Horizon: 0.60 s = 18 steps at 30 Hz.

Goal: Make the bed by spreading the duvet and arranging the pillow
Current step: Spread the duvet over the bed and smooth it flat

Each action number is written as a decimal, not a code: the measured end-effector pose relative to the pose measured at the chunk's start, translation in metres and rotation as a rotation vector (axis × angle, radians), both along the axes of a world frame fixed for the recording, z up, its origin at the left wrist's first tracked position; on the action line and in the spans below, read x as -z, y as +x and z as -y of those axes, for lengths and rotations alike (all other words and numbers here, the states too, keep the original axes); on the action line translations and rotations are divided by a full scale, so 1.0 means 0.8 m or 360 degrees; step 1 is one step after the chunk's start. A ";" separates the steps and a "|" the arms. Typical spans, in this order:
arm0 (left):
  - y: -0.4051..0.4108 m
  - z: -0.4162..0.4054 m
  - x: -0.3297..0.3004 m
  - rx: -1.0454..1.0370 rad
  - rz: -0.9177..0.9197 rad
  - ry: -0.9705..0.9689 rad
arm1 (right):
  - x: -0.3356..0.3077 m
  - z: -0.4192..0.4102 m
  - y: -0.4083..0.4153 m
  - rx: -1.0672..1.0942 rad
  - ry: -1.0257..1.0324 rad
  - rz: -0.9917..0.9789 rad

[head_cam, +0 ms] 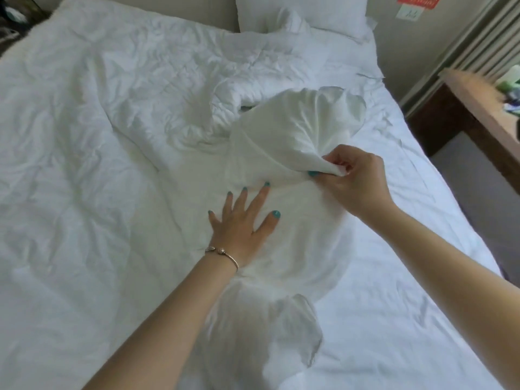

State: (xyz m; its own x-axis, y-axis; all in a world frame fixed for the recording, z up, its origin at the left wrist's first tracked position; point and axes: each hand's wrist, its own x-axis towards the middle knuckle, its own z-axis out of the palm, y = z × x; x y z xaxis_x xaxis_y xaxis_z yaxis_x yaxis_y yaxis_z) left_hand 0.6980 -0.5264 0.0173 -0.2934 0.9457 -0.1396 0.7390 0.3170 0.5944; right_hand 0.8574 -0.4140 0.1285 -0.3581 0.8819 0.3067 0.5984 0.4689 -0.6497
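At frame centre, the left hand was pressed flat, fingers spread, on the duvet; a duvet fold was pinched by the right hand fingers.

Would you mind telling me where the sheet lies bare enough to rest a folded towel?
The fitted sheet lies bare along the right side, between the bunched duvet and the bed's right edge. The middle is crowded: the left hand presses the duvet, the right hand pinches a fold. The pillow fills the head.
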 end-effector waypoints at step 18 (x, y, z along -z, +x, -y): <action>0.245 0.060 0.093 0.0465 -0.0828 -0.0879 | 0.226 0.049 0.322 0.0103 -0.1062 0.1127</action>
